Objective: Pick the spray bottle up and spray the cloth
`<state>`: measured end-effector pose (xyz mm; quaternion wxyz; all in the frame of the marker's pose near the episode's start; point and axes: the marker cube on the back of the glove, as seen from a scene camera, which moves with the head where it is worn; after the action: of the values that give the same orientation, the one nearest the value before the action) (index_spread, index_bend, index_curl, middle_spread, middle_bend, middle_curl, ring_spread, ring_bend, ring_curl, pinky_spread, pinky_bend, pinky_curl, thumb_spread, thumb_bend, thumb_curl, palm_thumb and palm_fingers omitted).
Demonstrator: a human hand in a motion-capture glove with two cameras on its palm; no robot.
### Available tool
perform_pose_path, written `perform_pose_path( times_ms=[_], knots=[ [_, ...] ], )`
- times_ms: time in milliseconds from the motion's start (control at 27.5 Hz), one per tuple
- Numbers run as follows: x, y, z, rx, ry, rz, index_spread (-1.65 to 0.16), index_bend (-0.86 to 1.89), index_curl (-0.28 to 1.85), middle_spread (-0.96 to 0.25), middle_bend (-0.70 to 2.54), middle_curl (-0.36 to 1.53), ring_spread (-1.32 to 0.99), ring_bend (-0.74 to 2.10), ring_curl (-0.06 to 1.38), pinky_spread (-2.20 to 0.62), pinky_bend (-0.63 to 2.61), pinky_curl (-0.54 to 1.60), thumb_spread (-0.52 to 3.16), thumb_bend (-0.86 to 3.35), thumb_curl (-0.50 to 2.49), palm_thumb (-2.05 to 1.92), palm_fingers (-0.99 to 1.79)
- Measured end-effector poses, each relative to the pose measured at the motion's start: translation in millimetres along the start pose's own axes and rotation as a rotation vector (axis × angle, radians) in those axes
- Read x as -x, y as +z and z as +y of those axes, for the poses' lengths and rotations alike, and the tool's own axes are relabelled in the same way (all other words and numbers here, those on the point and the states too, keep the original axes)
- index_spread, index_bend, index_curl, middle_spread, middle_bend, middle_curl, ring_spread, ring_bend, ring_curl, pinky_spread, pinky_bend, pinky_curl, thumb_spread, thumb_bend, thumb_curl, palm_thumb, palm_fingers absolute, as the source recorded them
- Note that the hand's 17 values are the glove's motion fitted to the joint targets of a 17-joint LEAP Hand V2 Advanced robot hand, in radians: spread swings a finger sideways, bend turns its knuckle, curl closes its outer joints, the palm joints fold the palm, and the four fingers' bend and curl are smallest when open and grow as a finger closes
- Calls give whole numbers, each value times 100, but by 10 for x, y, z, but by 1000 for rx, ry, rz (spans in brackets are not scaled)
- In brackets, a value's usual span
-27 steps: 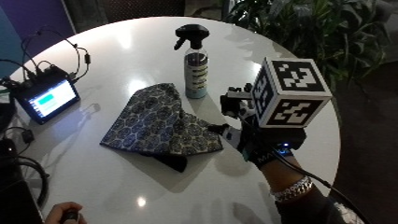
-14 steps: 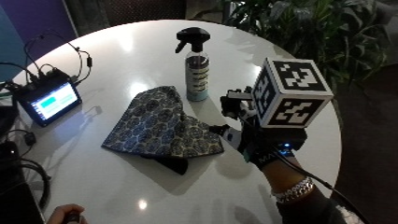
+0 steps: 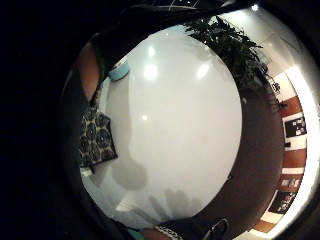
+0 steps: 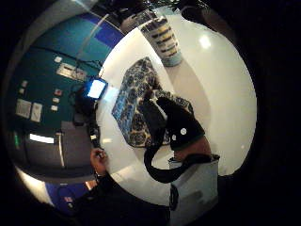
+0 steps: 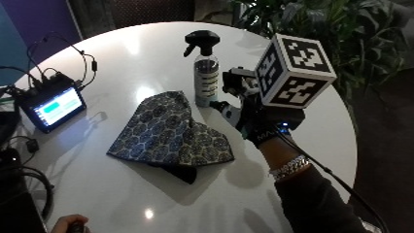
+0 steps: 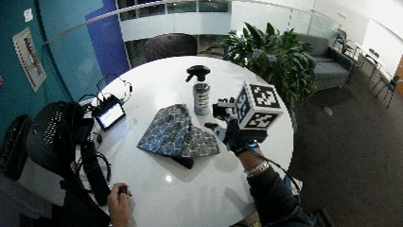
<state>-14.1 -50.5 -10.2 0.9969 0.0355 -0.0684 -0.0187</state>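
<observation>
Gloved right hand [image 5: 259,124] is hovering w/ fingers [image 4: 153,110] relaxed, holding nothing, spray bottle [image 5: 206,70] just beyond fingertips, cloth [image 5: 169,133] beside them on desk [image 5: 129,58].

A gloved right hand [image 5: 249,124] hovers just beside a black-triggered spray bottle [image 5: 206,73] standing at the patterned cloth's [image 5: 169,133] one o'clock on a white table [image 5: 136,48].

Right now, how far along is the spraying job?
Nothing looks done yet: the spray bottle stands upright on the white table beside the patterned cloth. In hand: the gloved right hand hovers near the bottle, holding nothing. Left: grip it, lift it, spray the cloth.
</observation>
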Motion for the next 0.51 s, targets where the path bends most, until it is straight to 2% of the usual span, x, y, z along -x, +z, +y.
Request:
perform_pose_path(
  times_ms=[291, 509],
  knots=[
    [-30, 203, -404, -103, 81, -192, -38, 15, 29, -3, 23, 28, -1, 32, 24, 26, 17, 25, 113, 7, 24, 60, 60],
    [-204, 409, -593, -102, 203, -354, -32, 14, 29, -4, 23, 30, -3, 37, 28, 25, 17, 25, 114, 9, 27, 68, 61]
  ],
)
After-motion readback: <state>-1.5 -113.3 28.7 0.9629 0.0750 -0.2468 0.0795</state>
